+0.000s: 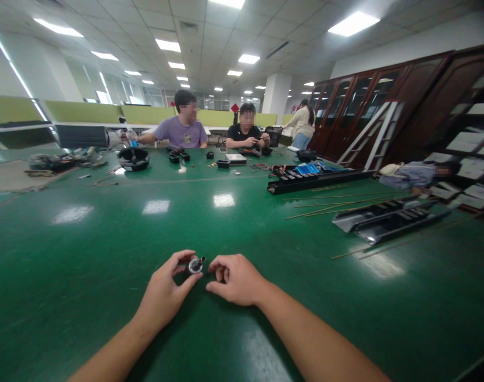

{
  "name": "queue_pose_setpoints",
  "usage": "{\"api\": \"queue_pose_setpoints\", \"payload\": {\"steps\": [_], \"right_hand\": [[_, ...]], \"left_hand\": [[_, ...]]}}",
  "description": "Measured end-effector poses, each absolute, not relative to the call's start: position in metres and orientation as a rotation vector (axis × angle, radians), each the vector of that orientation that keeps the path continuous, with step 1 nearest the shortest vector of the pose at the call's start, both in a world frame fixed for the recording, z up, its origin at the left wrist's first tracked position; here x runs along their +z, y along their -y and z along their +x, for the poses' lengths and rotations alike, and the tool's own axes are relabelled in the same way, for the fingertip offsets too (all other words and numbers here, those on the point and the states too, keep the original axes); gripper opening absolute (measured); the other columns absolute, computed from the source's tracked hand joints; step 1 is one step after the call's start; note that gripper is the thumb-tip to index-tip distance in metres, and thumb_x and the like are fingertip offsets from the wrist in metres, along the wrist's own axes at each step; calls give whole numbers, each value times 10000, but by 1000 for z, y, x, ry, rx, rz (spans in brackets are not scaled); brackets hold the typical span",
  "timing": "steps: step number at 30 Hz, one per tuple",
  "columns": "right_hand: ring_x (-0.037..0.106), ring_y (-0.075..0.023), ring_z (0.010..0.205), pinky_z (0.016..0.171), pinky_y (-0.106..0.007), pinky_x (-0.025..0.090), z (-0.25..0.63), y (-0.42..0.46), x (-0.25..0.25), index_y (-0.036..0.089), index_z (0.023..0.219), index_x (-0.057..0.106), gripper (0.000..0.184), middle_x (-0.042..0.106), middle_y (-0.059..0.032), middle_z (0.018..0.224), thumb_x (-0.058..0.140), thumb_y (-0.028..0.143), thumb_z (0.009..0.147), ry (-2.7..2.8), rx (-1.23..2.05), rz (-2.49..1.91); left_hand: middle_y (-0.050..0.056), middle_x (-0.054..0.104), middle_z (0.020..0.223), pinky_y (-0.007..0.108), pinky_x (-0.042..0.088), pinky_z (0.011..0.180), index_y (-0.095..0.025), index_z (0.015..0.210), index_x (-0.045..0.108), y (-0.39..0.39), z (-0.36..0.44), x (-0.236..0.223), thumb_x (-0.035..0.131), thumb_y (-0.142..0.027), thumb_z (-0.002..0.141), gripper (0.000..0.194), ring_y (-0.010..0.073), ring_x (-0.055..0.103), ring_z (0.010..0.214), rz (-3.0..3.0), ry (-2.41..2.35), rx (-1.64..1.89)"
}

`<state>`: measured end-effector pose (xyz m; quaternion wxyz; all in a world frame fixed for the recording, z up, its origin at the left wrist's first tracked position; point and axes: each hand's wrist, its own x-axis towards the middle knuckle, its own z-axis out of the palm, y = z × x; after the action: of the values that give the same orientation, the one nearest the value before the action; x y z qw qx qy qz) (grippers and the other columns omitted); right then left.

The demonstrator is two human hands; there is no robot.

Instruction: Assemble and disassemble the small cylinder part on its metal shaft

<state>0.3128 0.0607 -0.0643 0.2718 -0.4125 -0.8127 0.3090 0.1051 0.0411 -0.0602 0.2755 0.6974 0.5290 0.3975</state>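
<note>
Between the thumb and fingers of my left hand (166, 286) is a small round part (195, 266) with a pale, metallic-looking rim and a dark centre. A short dark stub with a shiny end sticks out of it toward the upper right; its exact kind is too small to tell. My right hand (237, 278) is just to the right of the part, apart from it. Its fingers are curled, with a gap between thumb and forefinger, and I see nothing held there. Both hands are over the near side of the green tabletop (106, 244).
Black metal channels (396, 217) and thin rods (325, 211) lie at the right. A black round container (133, 158) stands at the far left, near a pile of parts (62, 159). Two people sit across the table; another stands near the ladder (371, 135), and one bends at the right.
</note>
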Motion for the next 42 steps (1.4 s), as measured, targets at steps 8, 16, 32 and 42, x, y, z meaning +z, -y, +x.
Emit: {"api": "queue_pose_setpoints", "payload": {"steps": [8, 16, 32, 42], "right_hand": [[549, -102, 588, 562, -217, 387, 312, -60, -65, 213, 1042, 628, 365, 646, 21, 791, 764, 343, 730, 2120, 822, -1078], [559, -106, 590, 587, -223, 415, 312, -61, -64, 239, 1208, 543, 526, 652, 20, 833, 751, 290, 728, 2050, 822, -1112], [611, -140, 724, 680, -234, 447, 312, -60, -62, 213, 996, 649, 248, 671, 5, 841, 668, 203, 749, 2090, 725, -1022], [601, -137, 701, 663, -233, 438, 312, -61, -67, 201, 904, 675, 160, 669, 4, 806, 670, 188, 745, 2104, 647, -970]], "left_hand": [[55, 652, 1114, 371, 511, 938, -246, 1141, 625, -38, 104, -55, 589, -391, 888, 293, 227, 619, 1048, 2132, -1394, 1008], [52, 623, 1178, 370, 481, 968, -282, 1277, 544, -39, 104, -61, 580, -372, 898, 391, 221, 602, 1082, 2134, -1371, 990], [29, 653, 1051, 311, 476, 889, -249, 1083, 608, -36, 105, -59, 627, -330, 881, 219, 191, 613, 983, 2189, -1273, 949], [7, 664, 1039, 299, 484, 866, -267, 1085, 621, -38, 104, -62, 656, -317, 863, 230, 179, 621, 961, 2180, -1292, 955]]}}
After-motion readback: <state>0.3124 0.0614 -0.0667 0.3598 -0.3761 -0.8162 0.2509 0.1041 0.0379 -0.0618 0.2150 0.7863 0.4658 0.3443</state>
